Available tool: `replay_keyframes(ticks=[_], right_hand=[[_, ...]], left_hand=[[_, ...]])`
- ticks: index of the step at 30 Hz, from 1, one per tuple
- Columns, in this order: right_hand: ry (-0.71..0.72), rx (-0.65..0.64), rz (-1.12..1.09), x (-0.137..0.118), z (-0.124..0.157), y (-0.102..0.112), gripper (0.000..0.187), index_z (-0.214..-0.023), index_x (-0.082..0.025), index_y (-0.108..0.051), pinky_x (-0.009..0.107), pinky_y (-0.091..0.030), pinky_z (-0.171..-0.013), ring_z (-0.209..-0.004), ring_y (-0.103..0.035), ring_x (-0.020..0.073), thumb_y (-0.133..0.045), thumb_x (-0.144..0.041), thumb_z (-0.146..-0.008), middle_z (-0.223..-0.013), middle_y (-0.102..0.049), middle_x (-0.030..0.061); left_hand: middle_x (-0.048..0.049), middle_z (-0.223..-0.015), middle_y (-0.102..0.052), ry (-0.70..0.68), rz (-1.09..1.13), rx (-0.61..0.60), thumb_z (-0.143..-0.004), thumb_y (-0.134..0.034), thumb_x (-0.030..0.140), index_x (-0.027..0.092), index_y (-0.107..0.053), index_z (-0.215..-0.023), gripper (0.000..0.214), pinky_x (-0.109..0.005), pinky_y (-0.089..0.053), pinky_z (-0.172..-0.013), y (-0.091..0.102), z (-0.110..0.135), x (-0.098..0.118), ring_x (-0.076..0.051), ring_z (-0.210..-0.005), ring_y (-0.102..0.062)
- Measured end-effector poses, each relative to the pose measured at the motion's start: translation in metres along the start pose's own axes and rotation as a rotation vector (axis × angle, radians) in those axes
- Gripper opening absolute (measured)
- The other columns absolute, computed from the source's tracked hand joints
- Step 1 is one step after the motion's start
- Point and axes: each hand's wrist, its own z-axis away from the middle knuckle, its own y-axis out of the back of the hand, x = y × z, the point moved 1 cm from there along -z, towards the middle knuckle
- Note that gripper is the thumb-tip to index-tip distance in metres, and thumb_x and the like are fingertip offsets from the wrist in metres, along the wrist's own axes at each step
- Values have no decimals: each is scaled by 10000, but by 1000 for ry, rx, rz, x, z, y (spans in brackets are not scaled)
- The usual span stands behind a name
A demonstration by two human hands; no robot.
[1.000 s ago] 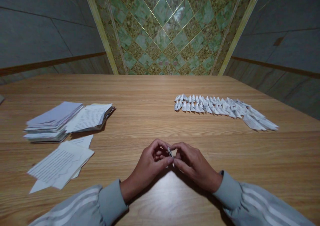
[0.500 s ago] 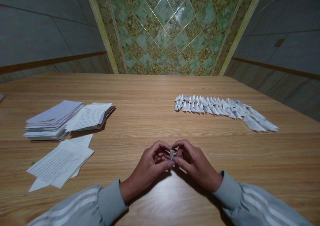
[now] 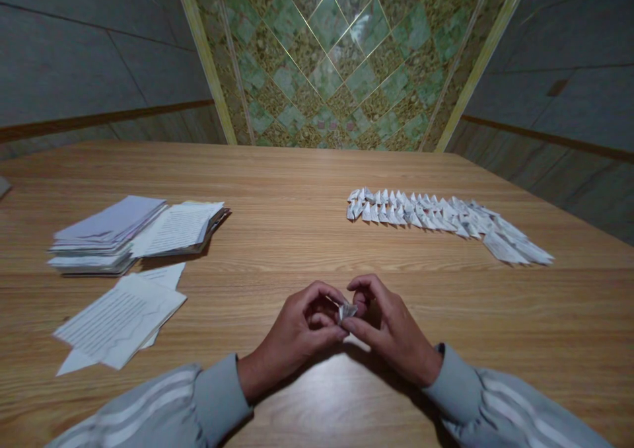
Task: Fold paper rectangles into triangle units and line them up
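Nothing legible. Rows of v. small print ran across the top loose sheet [image 3: 119, 316] at L, plus a few lines on the sheet under it [image 3: 168, 275]; ditto the stack's top pg. [image 3: 178, 228], all too tiny to read. Folded paper pcs. [image 3: 376, 213] at R: faint grey marks, poss. txt, unclear.

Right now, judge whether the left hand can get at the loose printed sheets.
Probably yes: only tabletop shows between the left hand and the loose printed sheets, and nothing lies on the top one. It does hold a small folded paper, though.
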Motion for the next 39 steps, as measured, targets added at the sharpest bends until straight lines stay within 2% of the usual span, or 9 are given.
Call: replay_keyframes(ticks=[4,11,15,19,26,32,39], right_hand=[[34,63,35,0,0,2,300,-1063,-199,-531,274,-418,-678,-771,-541,169,-676,-281,-815,-857,-548,6],[61,166,9,-1,0,0,243,-928,-208,-513,246,-413,-593,-657,-499,139,-697,-271,-783,-750,-508,-32],[47,193,1,-4,2,-3,212,-897,-212,-503,230,-413,-551,-600,-515,126,-683,-234,-787,-692,-518,-50],[71,168,-3,-8,2,-5,174,-919,-206,-522,220,-444,-558,-612,-569,123,-650,-189,-802,-735,-594,-27],[164,204,149,-8,2,-7,212,-972,-202,-531,241,-457,-595,-626,-592,135,-604,-116,-791,-766,-623,-12],[285,188,267,-11,4,-8,259,-1048,-210,-561,281,-445,-678,-793,-590,180,-553,-64,-834,-880,-614,27],[175,191,250,-9,4,-17,304,-1103,-187,-537,322,-472,-718,-835,-596,206,-548,-66,-824,-941,-612,54]], left_hand=[[0,-872,-679,29,83,-9,-684,-810,135,173,-613,-924,313,-203,-506,-613,-1,0,-1,-98,-671,-622],[-4,-844,-686,43,140,-21,-728,-801,163,174,-597,-961,310,-217,-521,-632,0,0,-4,-111,-691,-646],[-18,-913,-681,-16,64,7,-751,-786,170,172,-607,-969,282,-218,-531,-685,1,0,-2,-128,-789,-665],[-39,-955,-677,-53,-45,38,-785,-736,167,173,-613,-992,241,-230,-547,-685,-1,1,2,-149,-817,-681],[-63,-978,-692,-77,-149,79,-796,-677,134,174,-593,-1025,248,-285,-590,-722,-4,2,5,-191,-844,-721],[-102,-1040,-700,-135,-259,106,-846,-625,164,160,-621,-1049,204,-294,-592,-732,-4,1,9,-199,-872,-711],[-82,-1077,-678,-255,-362,120,-842,-605,128,187,-620,-1065,231,-290,-580,-799,-9,3,6,-192,-957,-680]])
